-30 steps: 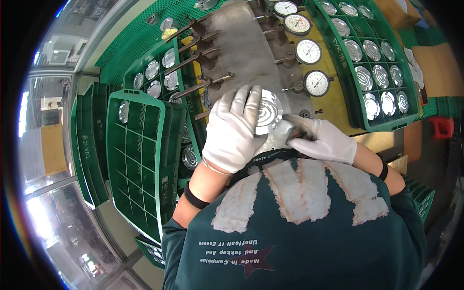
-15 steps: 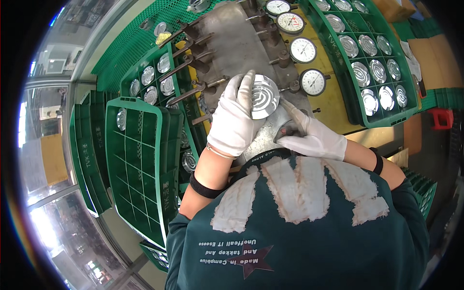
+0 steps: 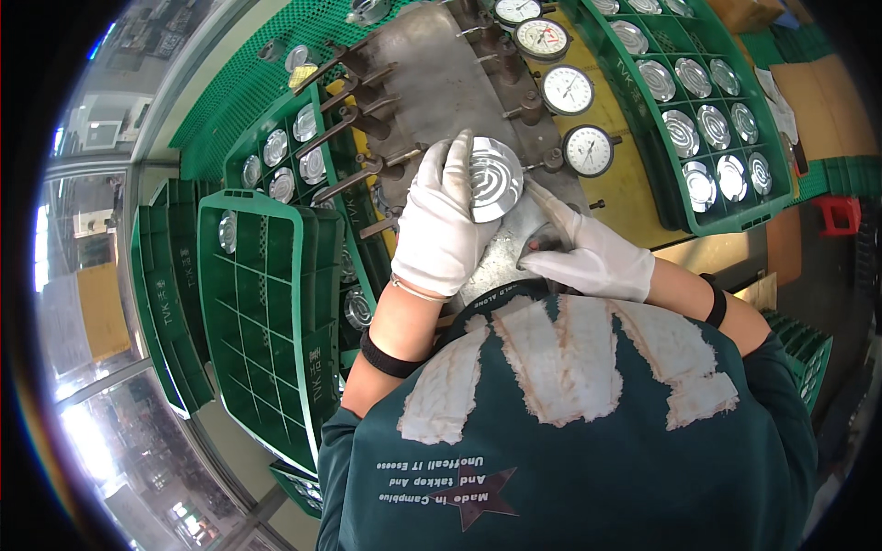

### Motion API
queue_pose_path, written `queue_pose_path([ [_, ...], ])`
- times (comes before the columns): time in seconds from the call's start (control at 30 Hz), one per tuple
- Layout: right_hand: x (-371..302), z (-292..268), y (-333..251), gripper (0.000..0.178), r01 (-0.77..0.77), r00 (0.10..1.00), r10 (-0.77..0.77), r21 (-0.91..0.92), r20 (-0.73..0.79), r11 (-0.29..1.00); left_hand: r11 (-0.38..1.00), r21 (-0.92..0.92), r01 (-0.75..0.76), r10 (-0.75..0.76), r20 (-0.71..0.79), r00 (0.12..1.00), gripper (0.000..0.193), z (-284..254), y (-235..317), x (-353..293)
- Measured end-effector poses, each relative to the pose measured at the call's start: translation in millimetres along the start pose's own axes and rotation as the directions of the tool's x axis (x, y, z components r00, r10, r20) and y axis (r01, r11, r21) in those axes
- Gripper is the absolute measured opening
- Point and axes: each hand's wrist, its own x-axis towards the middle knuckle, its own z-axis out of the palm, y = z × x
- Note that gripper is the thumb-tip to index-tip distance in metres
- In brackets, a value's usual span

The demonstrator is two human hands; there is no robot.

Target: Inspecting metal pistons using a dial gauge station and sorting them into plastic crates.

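A round, shiny aluminium piston is tilted so its crown, with curved recesses, faces up. My left hand, in a white glove, grips it from the left, fingers along its edge. Lower right of it is my right hand, also gloved. A finger of that hand reaches to the piston's right edge, and the thumb lies lower down. Between thumb and fingers shows a small dark, reddish shape that I cannot make out. Beneath both hands lies a bright metal surface.
Beyond the hands stands a steel fixture plate with rods and clamps along its sides. Several dial gauges line its right. A green divided crate of pistons is at right; another crate, holding one visible piston, stands left.
The view has shifted slightly, moving the fixture and gauges a little up and left in the picture. Both hands keep nearly the same position around the piston.
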Motion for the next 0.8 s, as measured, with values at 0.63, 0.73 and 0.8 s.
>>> queue_pose_path([
  [0.63,15.5,-178.0,-43.7,0.057,0.368,0.879,-0.330,0.052,-0.345,0.928,0.879,-0.411,0.241,-0.287,-0.053,0.957,0.069,-64.5,31.3,-38.8],
  [0.73,32.6,-278.0,-30.9,0.088,0.118,0.666,-0.259,-0.244,-0.700,0.963,0.739,-0.521,0.427,-0.529,-0.057,0.846,0.067,-67.4,31.5,-64.0],
  [0.8,45.9,-322.7,-14.2,0.099,-0.105,0.616,-0.156,-0.277,-0.772,0.955,0.686,-0.534,0.495,-0.627,-0.089,0.774,0.064,-70.3,30.3,-86.4],
])
